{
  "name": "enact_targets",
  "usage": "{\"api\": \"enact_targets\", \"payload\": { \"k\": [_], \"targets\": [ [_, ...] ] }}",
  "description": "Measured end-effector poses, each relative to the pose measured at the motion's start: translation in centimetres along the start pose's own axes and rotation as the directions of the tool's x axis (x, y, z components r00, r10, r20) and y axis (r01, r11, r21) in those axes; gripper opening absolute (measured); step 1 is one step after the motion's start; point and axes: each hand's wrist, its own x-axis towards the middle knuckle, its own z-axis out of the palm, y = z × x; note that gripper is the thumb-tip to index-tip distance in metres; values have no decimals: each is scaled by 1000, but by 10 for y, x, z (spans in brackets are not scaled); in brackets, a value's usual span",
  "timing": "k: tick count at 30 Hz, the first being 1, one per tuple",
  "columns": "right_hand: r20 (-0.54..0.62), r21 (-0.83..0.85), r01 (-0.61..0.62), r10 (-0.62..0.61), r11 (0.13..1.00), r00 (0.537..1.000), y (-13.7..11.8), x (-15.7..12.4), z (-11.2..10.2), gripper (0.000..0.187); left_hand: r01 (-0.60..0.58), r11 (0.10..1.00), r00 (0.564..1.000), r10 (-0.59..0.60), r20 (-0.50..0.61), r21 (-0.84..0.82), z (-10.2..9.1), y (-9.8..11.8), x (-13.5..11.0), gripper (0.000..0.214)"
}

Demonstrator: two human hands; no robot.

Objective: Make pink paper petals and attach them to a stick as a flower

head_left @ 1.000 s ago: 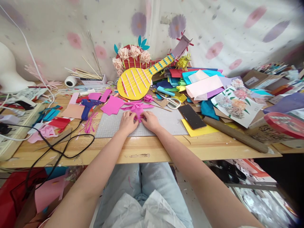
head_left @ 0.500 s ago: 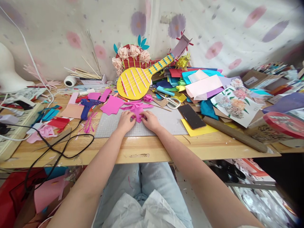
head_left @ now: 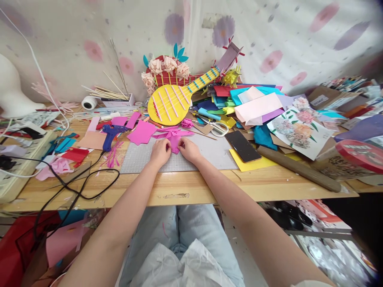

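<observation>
A folded piece of bright pink paper [head_left: 174, 142] lies on the grey cutting mat [head_left: 209, 153] in front of me. My left hand [head_left: 160, 152] pinches its left side with curled fingers. From the other side my right hand [head_left: 189, 150] grips the same piece, fingers closed on its edge. More pink paper sheets [head_left: 141, 132] lie just behind on the mat's far left corner.
A blue glue gun [head_left: 111, 134] with a black cord [head_left: 74, 187] lies left of the mat. Scissors [head_left: 216, 126], a black phone [head_left: 241, 146], a wooden rolling pin [head_left: 299, 169] and heaped coloured paper [head_left: 257, 107] fill the right. A yellow paper guitar [head_left: 173, 102] leans at the back.
Both hands stay on the pink paper and shift slightly, working its fold. Nothing else on the table has moved.
</observation>
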Motion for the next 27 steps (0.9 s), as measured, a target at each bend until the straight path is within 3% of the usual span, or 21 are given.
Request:
{"api": "enact_targets", "payload": {
  "k": [9, 16, 27],
  "targets": [
    [-5, -53, -38, 38, 998, 999, -4, -1, 0, 12, -36, 998, 998, 35, 44, 41, 0, 2, 0, 11],
    [11, -166, 39, -38, 985, 999, -7, -5, -1, 17, -46, 995, 998, 42, 49, 84, -1, 4, -2, 17],
    [36, -237, 65, -58, 969, 998, -8, -7, -2, 21, -56, 996, 998, 54, 30, 64, -5, 7, -8, 14]
  ]
}}
